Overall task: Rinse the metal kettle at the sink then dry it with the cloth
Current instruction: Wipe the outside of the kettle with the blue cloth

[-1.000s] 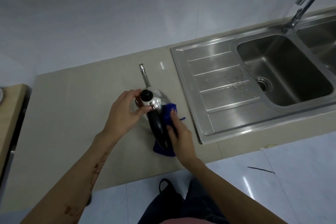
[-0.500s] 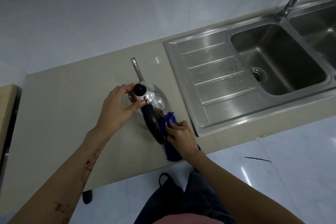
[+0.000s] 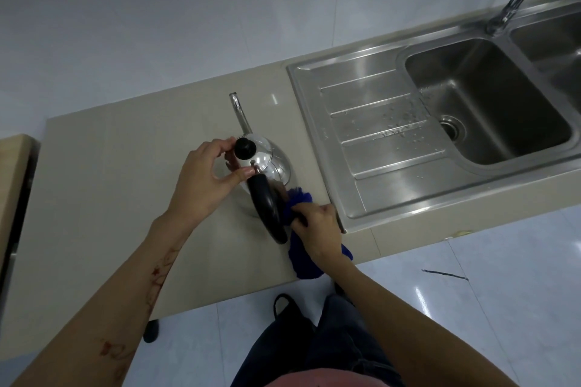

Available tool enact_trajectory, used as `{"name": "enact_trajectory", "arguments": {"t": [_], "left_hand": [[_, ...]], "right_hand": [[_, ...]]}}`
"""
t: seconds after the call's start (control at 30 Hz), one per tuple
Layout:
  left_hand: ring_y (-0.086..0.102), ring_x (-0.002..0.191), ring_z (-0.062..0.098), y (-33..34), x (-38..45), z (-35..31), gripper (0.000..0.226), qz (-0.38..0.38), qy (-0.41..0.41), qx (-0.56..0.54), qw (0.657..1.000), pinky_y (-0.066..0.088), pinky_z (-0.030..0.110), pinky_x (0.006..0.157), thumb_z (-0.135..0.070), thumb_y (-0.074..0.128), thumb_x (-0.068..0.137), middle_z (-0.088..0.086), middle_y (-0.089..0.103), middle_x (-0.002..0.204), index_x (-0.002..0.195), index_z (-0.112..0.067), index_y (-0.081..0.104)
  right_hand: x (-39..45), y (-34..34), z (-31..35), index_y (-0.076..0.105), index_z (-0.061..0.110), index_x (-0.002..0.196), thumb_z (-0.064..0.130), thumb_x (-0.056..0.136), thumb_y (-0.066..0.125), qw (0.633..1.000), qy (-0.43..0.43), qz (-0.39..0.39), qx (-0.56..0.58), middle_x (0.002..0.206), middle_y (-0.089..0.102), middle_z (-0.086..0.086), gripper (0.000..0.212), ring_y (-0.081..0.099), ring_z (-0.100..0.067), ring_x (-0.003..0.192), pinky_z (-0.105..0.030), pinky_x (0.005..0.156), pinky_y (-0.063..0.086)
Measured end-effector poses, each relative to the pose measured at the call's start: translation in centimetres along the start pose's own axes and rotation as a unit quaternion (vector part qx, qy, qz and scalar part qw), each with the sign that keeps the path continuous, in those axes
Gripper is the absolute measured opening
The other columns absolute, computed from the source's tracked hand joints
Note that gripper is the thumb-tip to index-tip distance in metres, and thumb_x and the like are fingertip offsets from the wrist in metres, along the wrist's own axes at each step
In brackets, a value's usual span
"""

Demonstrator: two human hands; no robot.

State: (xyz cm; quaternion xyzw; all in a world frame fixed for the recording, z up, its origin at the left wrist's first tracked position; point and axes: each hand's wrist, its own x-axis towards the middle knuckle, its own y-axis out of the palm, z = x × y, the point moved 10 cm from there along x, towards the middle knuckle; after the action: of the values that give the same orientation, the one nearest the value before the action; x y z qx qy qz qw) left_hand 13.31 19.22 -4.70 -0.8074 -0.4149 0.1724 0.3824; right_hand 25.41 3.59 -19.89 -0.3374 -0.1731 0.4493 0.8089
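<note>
From the head view, the kettle (image 3: 267, 166) stood on the surface (image 3: 125, 198) just left of the sink (image 3: 314, 122), near the front edge. The left hand (image 3: 204, 185) pinched its lid; the right hand (image 3: 317, 226) gripped the cloth (image 3: 303, 264) against its side, bare surface lying open to the left.

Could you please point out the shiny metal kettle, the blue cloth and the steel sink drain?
Shiny metal kettle (image 3: 273, 163): head view, on its polished domed body.
Blue cloth (image 3: 303, 262): head view, on the fold hanging below the right hand.
Steel sink drain (image 3: 450, 130): head view, on the basin's strainer ring.
</note>
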Motion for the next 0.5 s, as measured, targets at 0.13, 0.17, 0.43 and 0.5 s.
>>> {"name": "enact_trajectory", "arguments": {"t": [0.13,0.17,0.43,0.5], "left_hand": [[0.052,0.106,0.004,0.1,-0.1,0.1,0.056,0.0,-0.002,-0.009,1.0,0.032,-0.002,0.085,-0.036,0.08,0.075,-0.005,0.062,0.125,0.125,-0.017,0.061],[0.053,0.106,0.007,0.1,-0.1,0.1,0.057,0.001,-0.003,-0.01,1.0,0.034,0.0,0.084,-0.036,0.079,0.075,-0.006,0.062,0.123,0.126,-0.018,0.06],[0.057,0.109,0.015,0.4,-0.1,0.6,0.056,-0.001,-0.012,-0.012,1.0,0.036,0.015,0.085,-0.038,0.078,0.076,-0.007,0.061,0.12,0.127,-0.023,0.058],[0.059,0.109,0.015,0.4,-0.2,0.8,0.056,-0.004,-0.016,-0.016,1.0,0.038,0.019,0.087,-0.038,0.079,0.076,-0.008,0.061,0.122,0.126,-0.023,0.058]], "right_hand": [[2.0,-6.4,1.9,0.065,0.021,0.12,0.01,0.094,0.055,0.967,0.067,-0.073,0.236,0.099,0.069,0.008,0.03,0.061,0.008,0.082,-0.005,0.073,0.043],[3.0,-7.5,3.8,0.063,0.02,0.123,0.01,0.095,0.054,0.957,0.043,-0.069,0.279,0.105,0.069,0.009,0.031,0.061,0.007,0.088,-0.005,0.076,0.044],[3.4,-2.2,5.6,0.038,0.028,0.146,0.036,0.104,0.03,0.946,0.053,-0.103,0.301,0.145,0.048,0.004,0.042,0.041,-0.013,0.134,-0.042,0.115,0.031],[3.1,-0.4,2.4,0.043,0.03,0.139,0.046,0.102,0.025,0.943,0.151,-0.111,0.277,0.126,0.06,-0.001,0.044,0.053,-0.02,0.116,-0.048,0.102,0.043]]}}
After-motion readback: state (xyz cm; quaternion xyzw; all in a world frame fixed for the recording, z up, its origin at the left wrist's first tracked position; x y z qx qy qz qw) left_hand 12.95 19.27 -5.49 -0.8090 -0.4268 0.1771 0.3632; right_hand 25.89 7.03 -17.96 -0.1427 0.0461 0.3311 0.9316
